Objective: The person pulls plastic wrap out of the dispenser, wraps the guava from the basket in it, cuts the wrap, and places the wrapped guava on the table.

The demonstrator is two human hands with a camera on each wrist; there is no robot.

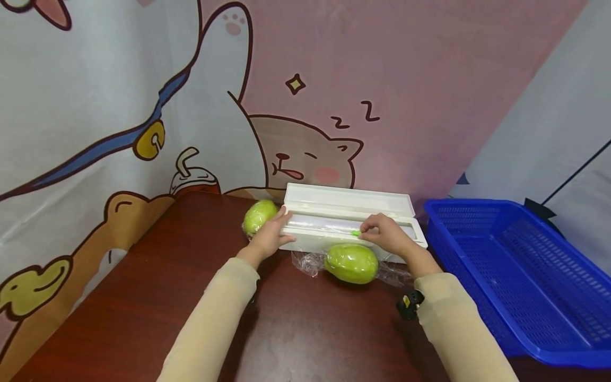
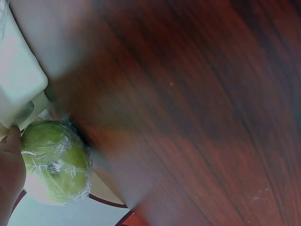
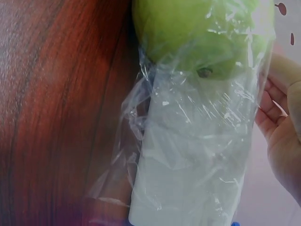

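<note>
A white cling film dispenser point(image 1: 305, 243) stands with its lid raised, a roll of film inside. My left hand point(image 1: 269, 233) grips its left end, thumb at the front and fingers over the top. With bent fingers my right hand point(image 1: 385, 233) pinches the bright green slide cutter point(image 1: 355, 233) on the front edge, right of the middle. An oval green melon point(image 1: 351, 263) lies against the dispenser's front, clear film point(image 3: 197, 122) drawn over it and spreading past both sides. Another green melon point(image 2: 54, 162), wrapped in film, sits beside my left hand; its wrap bunches at one end.
A large blue plastic basket point(image 1: 477, 281) stands at the right, close to the dispenser's right end. Behind the dark red-brown wooden table point(image 1: 305, 329) hangs a cartoon-printed cloth point(image 1: 406, 95), near the raised lid.
</note>
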